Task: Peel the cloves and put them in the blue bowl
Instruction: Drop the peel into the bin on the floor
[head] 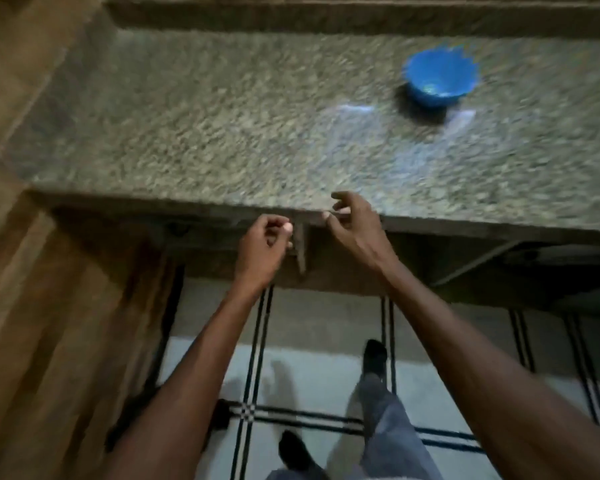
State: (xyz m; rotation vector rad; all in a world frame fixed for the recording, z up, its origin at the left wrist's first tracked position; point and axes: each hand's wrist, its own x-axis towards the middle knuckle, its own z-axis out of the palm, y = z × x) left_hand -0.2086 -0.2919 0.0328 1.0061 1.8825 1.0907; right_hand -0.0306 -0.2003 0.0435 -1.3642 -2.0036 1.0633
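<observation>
The blue bowl (440,77) stands on the speckled granite counter (222,133), far right of the middle. No loose cloves show on the counter in this blurred frame. My left hand (265,245) hovers just in front of the counter's front edge with its fingers curled inward. A small pale spot sits at its fingertips, and the blur hides whether that is a clove or a nail. My right hand (352,225) is at the counter edge, thumb and fingers pinched close together and the index finger raised. Whether it holds anything is unclear.
A faint clear plastic sheet or glare patch (378,133) lies on the counter in front of the bowl. A wooden wall or cabinet (32,306) runs along the left. Below are tiled floor with black lines (257,375) and my feet in dark socks (374,358).
</observation>
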